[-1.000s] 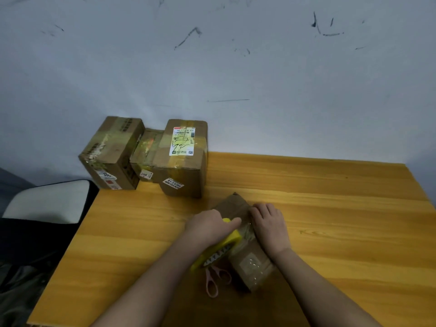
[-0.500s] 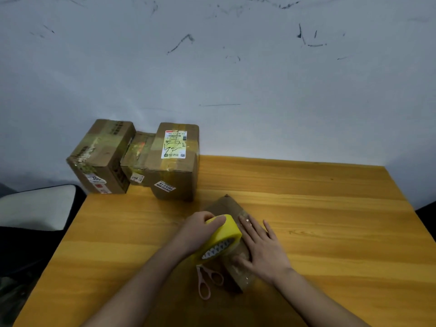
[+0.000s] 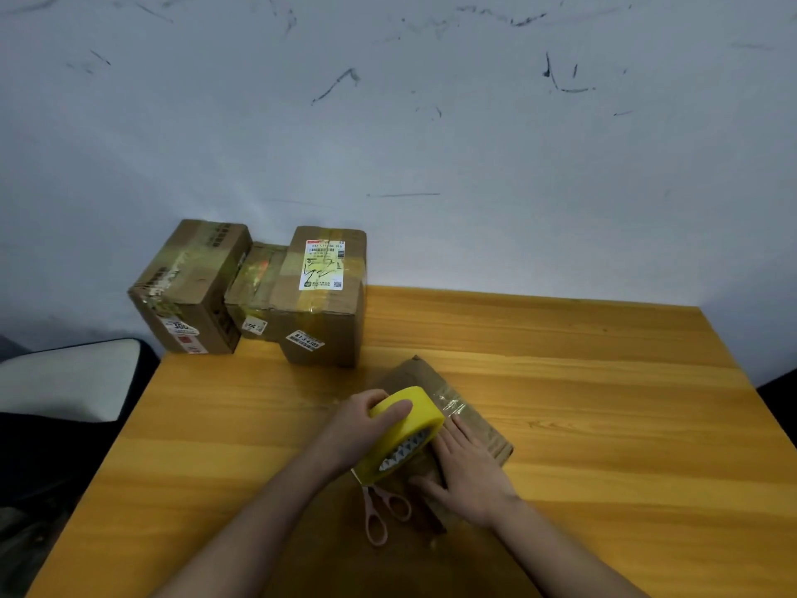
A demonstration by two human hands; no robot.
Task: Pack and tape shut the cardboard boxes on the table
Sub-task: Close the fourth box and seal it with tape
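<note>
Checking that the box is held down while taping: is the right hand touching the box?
Touching. The head view shows the right hand lying flat, fingers straight, on the top of the cardboard box with no gap.

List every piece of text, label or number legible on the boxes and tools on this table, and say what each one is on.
"300": red-and-white sticker on the leftmost brown cardboard box.
"8134305", roughly: white sticker on the front of the tall cardboard box.
White shipping label on top of that box: barcode and print too small to read.
Small white tag on the middle box: blurred.
Yellow tape roll: no readable text.
</note>
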